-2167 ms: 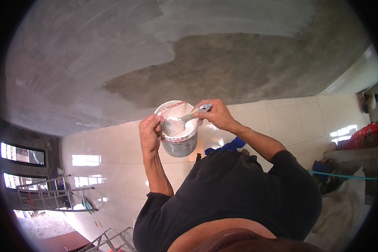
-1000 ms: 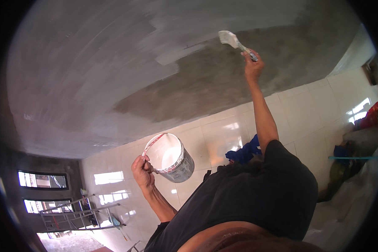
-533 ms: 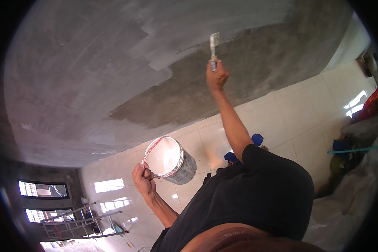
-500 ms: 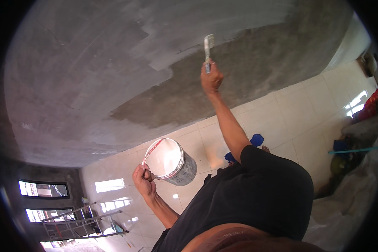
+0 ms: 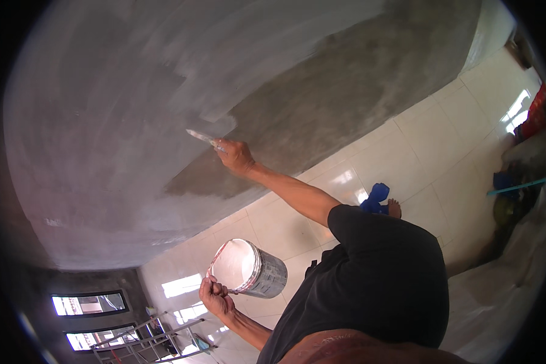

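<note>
My right hand (image 5: 236, 156) grips a flat paintbrush (image 5: 201, 137), its pale bristle end turned to the left against or close to the grey wall (image 5: 121, 139); I cannot tell whether it touches. Lighter, whitish-grey coating covers the wall's left and upper part, while a darker brownish-grey patch (image 5: 321, 103) lies to the right of the brush. Lower down, my left hand (image 5: 216, 296) is closed on the rim and handle of a grey paint bucket (image 5: 269, 274). The bucket tilts, and pale, whitish paint (image 5: 233, 264) shows inside it.
Glossy cream tiles (image 5: 418, 145) make up the floor along the wall's foot. A metal ladder (image 5: 145, 343) lies at the lower left near two windows (image 5: 88, 304). Blue cloth (image 5: 377, 195) is beside my bare foot (image 5: 394, 208). Plastic sheeting (image 5: 497, 297) and assorted items stand at the right.
My right hand has swept the brush left and down across the wall, and the brush now points left instead of up. The bucket and left hand sit slightly lower in view.
</note>
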Motion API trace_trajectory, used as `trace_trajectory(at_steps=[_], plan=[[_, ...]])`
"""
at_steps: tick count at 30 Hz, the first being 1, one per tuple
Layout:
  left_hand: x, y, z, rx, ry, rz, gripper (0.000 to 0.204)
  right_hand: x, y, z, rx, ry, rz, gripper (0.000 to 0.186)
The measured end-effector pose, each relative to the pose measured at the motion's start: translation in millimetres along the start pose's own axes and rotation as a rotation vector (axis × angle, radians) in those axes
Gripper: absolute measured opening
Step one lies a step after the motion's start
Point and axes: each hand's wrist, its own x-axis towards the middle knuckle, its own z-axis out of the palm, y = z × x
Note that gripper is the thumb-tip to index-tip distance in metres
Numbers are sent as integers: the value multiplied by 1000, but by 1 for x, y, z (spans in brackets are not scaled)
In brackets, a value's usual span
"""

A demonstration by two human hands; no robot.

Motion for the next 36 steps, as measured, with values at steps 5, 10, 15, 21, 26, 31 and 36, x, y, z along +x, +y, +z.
trace_trajectory(at_steps=[5, 10, 15, 21, 26, 31, 36], plan=[[-5, 1, 0, -7, 15, 29, 22, 50, 50, -96, -34, 62, 32, 23], [-3, 0, 7, -77, 12, 42, 20, 83, 85, -239, -177, 209, 133, 21], [-1, -5, 8, -130, 10, 38, 19, 102, 112, -342, -324, 446, 198, 24], [-2, -4, 16, -134, 38, 24, 19, 107, 117, -372, -561, 752, 117, 26], [-1, -4, 16, -111, -3, 17, 19, 90, 103, -265, -573, 553, 141, 29], [-4, 0, 19, -94, 9, 20, 19, 34, 61, -165, -387, 314, 91, 28], [-5, -1, 22, -85, 56, 43, 20, 19, 35, -160, -183, 56, -38, 26]])
